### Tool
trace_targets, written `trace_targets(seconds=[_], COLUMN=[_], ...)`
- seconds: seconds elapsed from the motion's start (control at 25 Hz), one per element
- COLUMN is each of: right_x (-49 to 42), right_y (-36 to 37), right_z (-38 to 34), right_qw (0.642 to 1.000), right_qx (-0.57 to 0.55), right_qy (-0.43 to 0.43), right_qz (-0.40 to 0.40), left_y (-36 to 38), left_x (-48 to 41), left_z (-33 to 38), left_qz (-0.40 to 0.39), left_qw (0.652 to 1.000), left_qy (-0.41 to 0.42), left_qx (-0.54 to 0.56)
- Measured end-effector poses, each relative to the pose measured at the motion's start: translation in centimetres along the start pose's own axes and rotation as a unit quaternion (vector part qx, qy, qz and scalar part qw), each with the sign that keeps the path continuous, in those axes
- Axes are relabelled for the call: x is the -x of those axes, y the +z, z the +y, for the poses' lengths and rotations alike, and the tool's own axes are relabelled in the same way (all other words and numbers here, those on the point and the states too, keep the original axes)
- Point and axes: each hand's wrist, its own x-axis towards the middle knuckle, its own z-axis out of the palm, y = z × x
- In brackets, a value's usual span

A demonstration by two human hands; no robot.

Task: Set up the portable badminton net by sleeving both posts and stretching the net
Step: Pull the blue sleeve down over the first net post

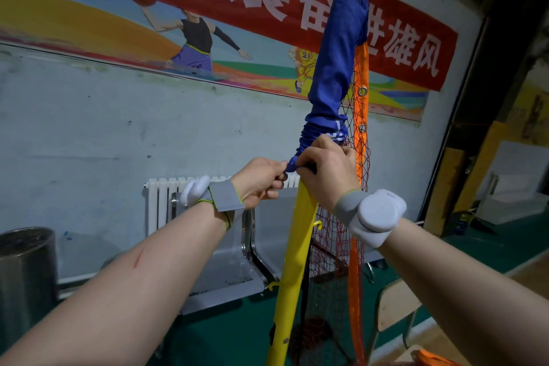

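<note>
On the yellow post (294,252), both hands — left hand (261,180), right hand (328,171) — pinch the bunched blue sleeve (335,68); 1 post partly sleeved, net (355,116) unstretched.

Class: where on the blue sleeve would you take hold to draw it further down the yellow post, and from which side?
Grip the blue sleeve at its bunched lower hem, pinching from both sides as the left hand and right hand do; the slack gathers there above the bare yellow post.
</note>
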Motion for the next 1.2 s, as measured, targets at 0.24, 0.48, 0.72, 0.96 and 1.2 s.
trace_targets(seconds=[0.24,0.48,0.72,0.96,1.2], right_x=[1.1,2.6,2.0,0.8,1.6], right_y=[0.6,1.1,-0.2,0.3,1.7], right_z=[0.1,0.3,3.0,4.9,6.1], right_qw=[0.994,0.984,0.986,0.958,0.961], right_qx=[0.095,0.141,-0.068,-0.187,-0.173], right_qy=[-0.036,-0.062,0.154,0.208,0.185], right_qz=[-0.037,-0.089,0.002,-0.065,-0.112], left_y=[0.2,0.2,1.2,2.7,3.4], left_x=[0.4,0.3,0.6,1.2,1.3], left_z=[-2.4,-3.4,-2.9,-2.1,-3.2], left_qz=[0.005,0.023,0.154,0.204,0.257], left_qw=[0.998,0.972,0.957,0.929,0.906], left_qy=[-0.006,-0.006,0.109,0.209,0.188], left_qx=[-0.059,-0.233,-0.222,-0.227,-0.278])
